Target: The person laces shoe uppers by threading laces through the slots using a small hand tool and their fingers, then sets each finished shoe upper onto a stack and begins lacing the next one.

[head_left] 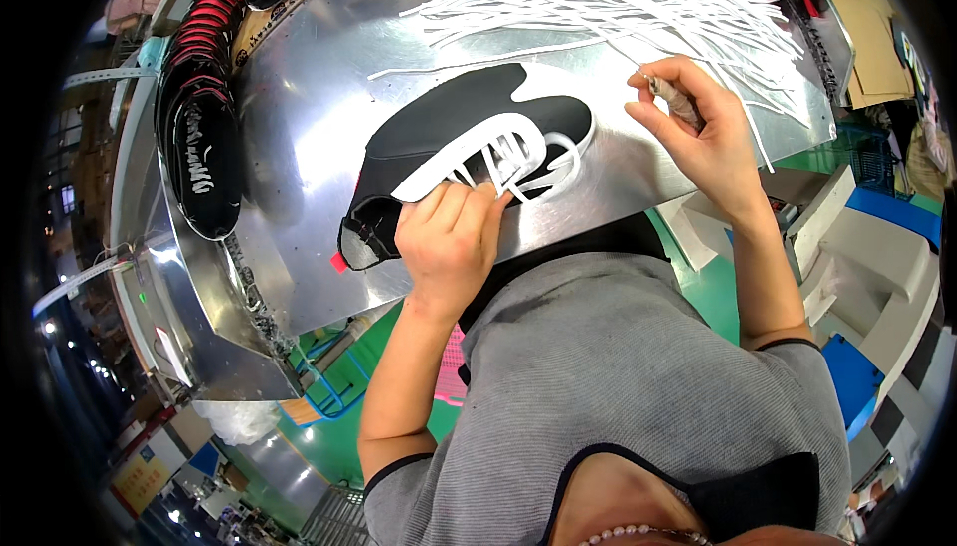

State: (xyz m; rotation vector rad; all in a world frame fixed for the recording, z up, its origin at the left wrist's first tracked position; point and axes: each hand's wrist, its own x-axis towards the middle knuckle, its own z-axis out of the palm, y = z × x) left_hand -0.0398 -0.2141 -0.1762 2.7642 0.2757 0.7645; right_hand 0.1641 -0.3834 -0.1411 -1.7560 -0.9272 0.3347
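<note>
A black shoe upper (429, 127) with a white eyelet panel lies on the metal tabletop. My left hand (447, 237) is closed on its near edge, fingertips curled over beside the white panel. A white shoelace (563, 175) crosses the opening and loops out at the right end of the upper. To the right of the upper, my right hand (706, 137) is raised and apart from it. Thumb and fingers there close round a slim tool with a tape-wrapped handle (676, 102). Its thin tip points up and left; the tip's exact shape is too small to tell.
A pile of white shoelaces (608, 2) spreads across the far side of the metal table (289, 217). Black uppers with red parts (199, 97) are stacked along the left edge. A cream-coloured chair-like piece (867, 247) stands right of the table, beside a blue panel (852, 381).
</note>
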